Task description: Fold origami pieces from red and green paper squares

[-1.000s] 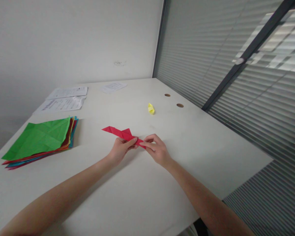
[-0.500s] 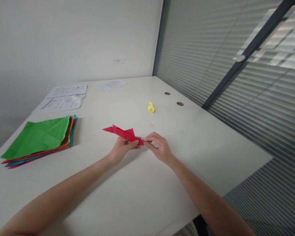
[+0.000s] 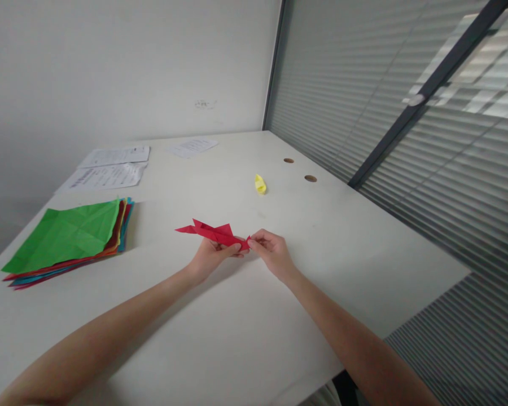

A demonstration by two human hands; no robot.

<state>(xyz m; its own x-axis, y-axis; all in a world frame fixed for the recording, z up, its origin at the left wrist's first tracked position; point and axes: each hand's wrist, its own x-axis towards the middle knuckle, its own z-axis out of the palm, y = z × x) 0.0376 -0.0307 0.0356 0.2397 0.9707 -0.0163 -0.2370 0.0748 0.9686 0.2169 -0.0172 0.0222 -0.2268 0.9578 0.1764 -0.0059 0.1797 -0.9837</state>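
A long, pointed piece of folded red paper [image 3: 209,232] is held just above the white table [image 3: 245,332] near its middle. My left hand [image 3: 211,256] grips it from below, thumb pressed on the paper's right part. My right hand [image 3: 271,251] pinches the paper's right tip between thumb and fingers. The paper's left point sticks out free toward the left.
A stack of coloured sheets with a green one on top [image 3: 68,235] lies at the left. Printed white papers [image 3: 110,169] lie at the back left. A small yellow folded paper [image 3: 259,184] sits behind the hands, near two round holes [image 3: 310,179]. Window blinds run along the right.
The red paper has tilted so its left point sits lower and flaps stand up. My right hand has slid a little left and closed on the right tip.
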